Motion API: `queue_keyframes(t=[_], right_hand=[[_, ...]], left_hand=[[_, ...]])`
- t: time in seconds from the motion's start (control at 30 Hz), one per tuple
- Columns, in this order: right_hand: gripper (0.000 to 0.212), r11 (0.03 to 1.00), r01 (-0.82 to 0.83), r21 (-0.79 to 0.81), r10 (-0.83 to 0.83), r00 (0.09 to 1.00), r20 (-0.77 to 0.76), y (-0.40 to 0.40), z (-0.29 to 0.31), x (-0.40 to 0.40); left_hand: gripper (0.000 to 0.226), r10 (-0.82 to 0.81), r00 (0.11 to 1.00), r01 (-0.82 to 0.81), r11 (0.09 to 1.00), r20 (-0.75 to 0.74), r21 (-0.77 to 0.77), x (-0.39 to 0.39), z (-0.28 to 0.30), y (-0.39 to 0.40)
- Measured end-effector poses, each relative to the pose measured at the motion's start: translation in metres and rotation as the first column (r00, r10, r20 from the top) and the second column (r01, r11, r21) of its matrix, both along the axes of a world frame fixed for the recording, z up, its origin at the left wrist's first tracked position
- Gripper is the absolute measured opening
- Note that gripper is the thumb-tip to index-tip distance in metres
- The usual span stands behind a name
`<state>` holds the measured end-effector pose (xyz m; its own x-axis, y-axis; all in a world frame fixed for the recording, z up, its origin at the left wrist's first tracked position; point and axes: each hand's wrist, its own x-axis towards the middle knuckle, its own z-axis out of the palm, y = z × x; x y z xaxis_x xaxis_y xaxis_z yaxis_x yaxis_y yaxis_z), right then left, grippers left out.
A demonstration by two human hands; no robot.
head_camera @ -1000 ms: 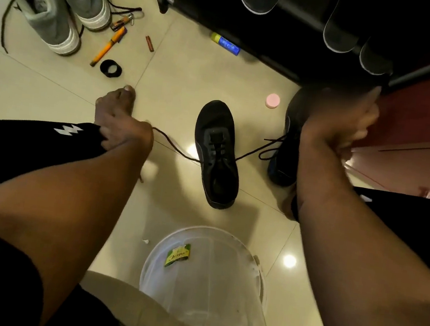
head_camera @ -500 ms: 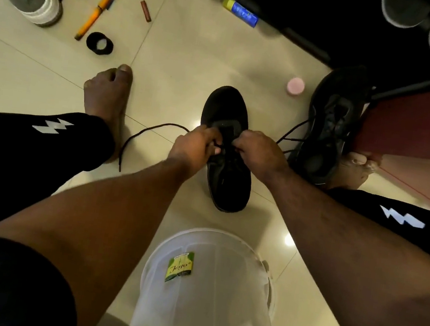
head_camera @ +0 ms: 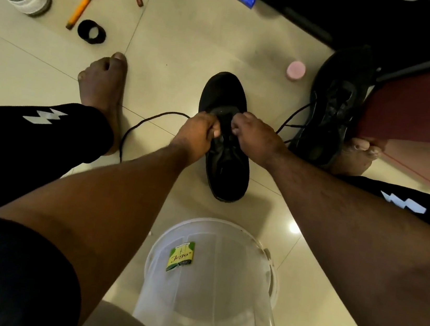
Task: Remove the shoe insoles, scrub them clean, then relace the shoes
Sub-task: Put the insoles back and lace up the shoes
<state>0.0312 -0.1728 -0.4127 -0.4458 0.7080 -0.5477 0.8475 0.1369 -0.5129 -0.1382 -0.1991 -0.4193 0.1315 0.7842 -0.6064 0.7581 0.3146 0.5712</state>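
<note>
Pinching the lace [head_camera: 142,126], the left hand [head_camera: 194,135] and right hand [head_camera: 256,139] meet over the near shoe [head_camera: 224,164]. Another shoe [head_camera: 333,110] lies far right.

- One head-worn wide-angle view looks steeply down past both forearms, close over the glossy cream tiled floor [head_camera: 197,37]
- Edges bend; the clear plastic bucket [head_camera: 208,285] sits nearest the lens

At frame centre, your left hand [head_camera: 194,132] and right hand [head_camera: 256,138] pinch the lace [head_camera: 142,123] over the black shoe [head_camera: 224,142] on the floor [head_camera: 197,40]; a second black shoe [head_camera: 333,107] lies at right.
</note>
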Motion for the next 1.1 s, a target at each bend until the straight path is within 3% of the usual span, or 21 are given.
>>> queue_keyframes(t=[0.1, 0.23, 0.47, 0.67, 0.8, 0.97, 1.1], right_hand=[[0.016, 1.000, 0.012, -0.015, -0.013, 0.999, -0.041, -0.006, 0.002, 0.012], [0.024, 0.991, -0.013, -0.130, -0.001, 0.994, -0.107, -0.005, 0.006, 0.022], [0.013, 0.988, -0.141, -0.059, 0.142, 0.990, 0.021, -0.005, 0.002, 0.005], [0.010, 0.989, 0.079, -0.127, -0.088, 0.994, -0.063, -0.016, -0.007, 0.005], [0.013, 0.960, 0.226, -0.166, -0.244, 0.965, -0.095, -0.022, -0.005, 0.000], [0.003, 0.857, 0.436, -0.273, -0.482, 0.867, -0.127, -0.033, 0.002, 0.009], [0.005, 0.852, 0.446, -0.275, -0.486, 0.868, -0.097, -0.039, 0.002, 0.008]], left_hand=[[0.017, -0.026, 0.998, 0.024, 0.999, 0.060, 0.027, -0.007, 0.006, -0.015], [0.014, -0.185, 0.983, 0.184, 0.982, 0.003, 0.051, -0.010, 0.004, -0.023], [0.013, -0.151, 0.989, 0.151, 0.989, 0.001, 0.003, -0.004, 0.000, -0.015], [0.016, -0.173, 0.985, 0.173, 0.985, 0.006, -0.027, -0.002, -0.004, -0.009], [0.016, -0.088, 0.993, 0.088, 0.996, 0.079, 0.009, -0.004, -0.004, -0.013], [0.009, 0.186, 0.969, -0.184, 0.983, 0.164, -0.027, 0.005, 0.007, -0.030], [0.014, 0.294, 0.949, -0.294, 0.956, 0.116, -0.012, 0.013, 0.007, -0.038]])
